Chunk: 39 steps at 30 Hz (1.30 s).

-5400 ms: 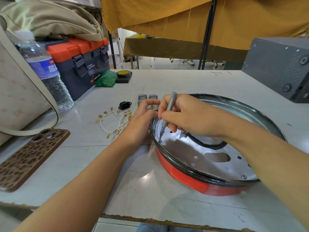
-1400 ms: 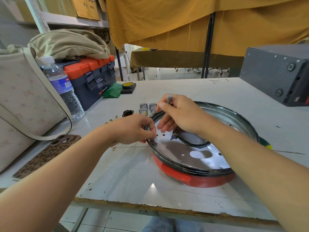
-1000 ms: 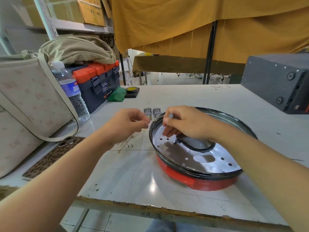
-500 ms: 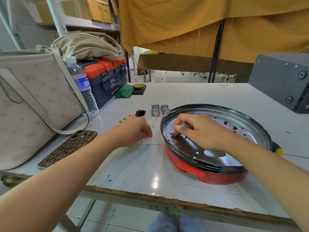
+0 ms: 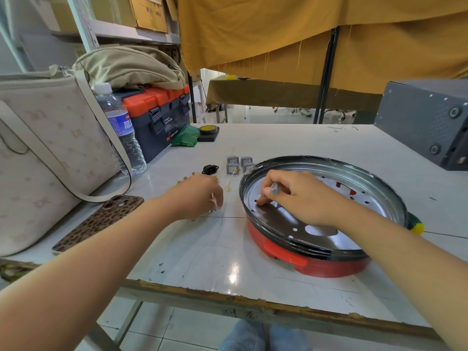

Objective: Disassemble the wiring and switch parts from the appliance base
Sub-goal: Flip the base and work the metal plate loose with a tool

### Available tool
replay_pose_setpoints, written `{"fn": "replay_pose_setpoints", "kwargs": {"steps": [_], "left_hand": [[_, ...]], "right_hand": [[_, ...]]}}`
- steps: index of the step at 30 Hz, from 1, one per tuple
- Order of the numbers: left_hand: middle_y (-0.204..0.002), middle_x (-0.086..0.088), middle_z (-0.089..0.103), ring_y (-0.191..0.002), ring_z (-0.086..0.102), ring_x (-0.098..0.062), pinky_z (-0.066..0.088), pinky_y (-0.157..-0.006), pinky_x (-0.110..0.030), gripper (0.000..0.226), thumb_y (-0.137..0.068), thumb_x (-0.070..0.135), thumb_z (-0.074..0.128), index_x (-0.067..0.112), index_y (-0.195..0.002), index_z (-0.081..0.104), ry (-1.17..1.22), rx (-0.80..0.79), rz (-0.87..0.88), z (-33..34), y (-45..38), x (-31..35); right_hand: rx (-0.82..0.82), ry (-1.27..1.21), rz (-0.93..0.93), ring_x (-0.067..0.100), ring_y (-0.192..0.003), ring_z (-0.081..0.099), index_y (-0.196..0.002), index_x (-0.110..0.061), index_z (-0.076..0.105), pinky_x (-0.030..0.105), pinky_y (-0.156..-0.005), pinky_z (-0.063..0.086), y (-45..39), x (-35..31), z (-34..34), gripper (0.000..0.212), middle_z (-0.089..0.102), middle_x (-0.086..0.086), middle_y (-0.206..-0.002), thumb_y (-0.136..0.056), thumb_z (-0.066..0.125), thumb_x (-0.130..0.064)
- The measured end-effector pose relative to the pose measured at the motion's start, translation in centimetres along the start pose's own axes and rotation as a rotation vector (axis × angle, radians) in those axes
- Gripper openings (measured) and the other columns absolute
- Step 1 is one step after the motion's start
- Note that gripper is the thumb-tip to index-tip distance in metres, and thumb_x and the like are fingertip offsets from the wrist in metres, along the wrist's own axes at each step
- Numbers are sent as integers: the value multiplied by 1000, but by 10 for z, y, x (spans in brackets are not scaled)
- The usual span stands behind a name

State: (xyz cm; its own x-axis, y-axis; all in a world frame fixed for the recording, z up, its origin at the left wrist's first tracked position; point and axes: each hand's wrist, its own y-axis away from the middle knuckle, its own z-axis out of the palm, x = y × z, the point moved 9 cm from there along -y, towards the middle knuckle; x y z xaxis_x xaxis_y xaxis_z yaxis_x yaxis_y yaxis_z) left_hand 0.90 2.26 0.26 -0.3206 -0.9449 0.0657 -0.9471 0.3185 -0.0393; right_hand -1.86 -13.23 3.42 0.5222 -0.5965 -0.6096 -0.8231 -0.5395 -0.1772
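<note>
At frame centre the left hand (image 5: 202, 196) pinches small screws (image 5: 214, 201) that may roll away, while the right hand (image 5: 293, 196) grips a screwdriver (image 5: 274, 190) inside the appliance base (image 5: 316, 262).

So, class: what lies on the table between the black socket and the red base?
In the head view, four small grey switches and a white wire lie between the socket and the base.

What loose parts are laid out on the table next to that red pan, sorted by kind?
Grey square switches: 4
Black power socket: 1
Bundle of white wires with brass terminals, partly behind the left hand: 1
Total: 6
</note>
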Motion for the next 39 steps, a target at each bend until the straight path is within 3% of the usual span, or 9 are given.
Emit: {"fn": "replay_pose_setpoints", "kwargs": {"steps": [5,7,9,12,18,22,27,34,39], "left_hand": [[-93,3,69,-74,67,-6,56,-71,-25,16,-92,29,55,17,-94,65,506,149,-136,-23,6,7],[-97,-5,69,-73,72,-17,59,-67,-30,27,-92,36,53,13,-103,61,865,-12,-253,-8,10,15],[-104,-9,66,-76,73,-24,59,-71,-31,29,-90,37,55,14,-109,56,971,-161,-285,4,14,27],[-105,-10,67,-78,73,-27,59,-75,-31,26,-88,21,59,10,-112,54,1003,-197,-295,9,15,34],[-80,-9,74,-68,73,-24,59,-63,-27,9,-87,7,54,7,-93,60,989,-113,-322,4,5,28],[-56,0,70,-51,67,-12,58,-55,-24,14,-88,7,49,13,-78,56,952,-11,-351,1,-3,18],[-92,-9,66,-72,64,-18,51,-53,-25,20,-90,15,45,17,-109,51,865,73,-389,1,-12,12],[-86,10,64,-71,63,-6,47,-44,-13,24,-97,21,45,32,-115,56,848,118,-277,-4,-23,29],[-106,-1,65,-81,65,-14,51,-69,-28,21,-93,30,55,26,-113,57,1033,83,-323,1,-22,25]], "right_hand": [[0,-20,11,-18,-61,55,-95,-10,62,3,-59,38,0,0,-1,16,73,-4,-95,-99,48,-15],[1,-37,25,-8,-80,63,-95,-13,62,10,-70,46,-1,1,-2,16,73,-4,-95,-99,47,-18],[-1,-92,45,2,-90,67,-93,-14,62,14,-81,49,-1,2,-3,16,73,-5,-94,-98,47,-18],[-12,-168,71,0,-86,68,-91,-13,61,11,-79,49,-2,3,-3,17,74,-3,-91,-98,46,-15],[-46,-282,112,18,-90,71,-88,-11,60,40,-93,53,0,7,-7,20,73,8,-91,-100,44,-13],[-82,-299,148,15,-89,71,-90,-9,60,36,-94,51,8,9,-10,21,74,9,-93,-100,43,-14],[-131,-332,142,14,-89,71,-95,-4,59,17,-78,54,16,5,-13,21,73,12,-96,-101,42,-13],[-216,-264,81,4,-101,66,-102,-8,60,26,-97,48,19,3,-7,18,73,1,-104,-99,45,-18],[-294,47,15,10,-100,59,-104,-28,63,26,-92,43,21,-1,3,16,66,-8,-104,-98,48,-27]]}}
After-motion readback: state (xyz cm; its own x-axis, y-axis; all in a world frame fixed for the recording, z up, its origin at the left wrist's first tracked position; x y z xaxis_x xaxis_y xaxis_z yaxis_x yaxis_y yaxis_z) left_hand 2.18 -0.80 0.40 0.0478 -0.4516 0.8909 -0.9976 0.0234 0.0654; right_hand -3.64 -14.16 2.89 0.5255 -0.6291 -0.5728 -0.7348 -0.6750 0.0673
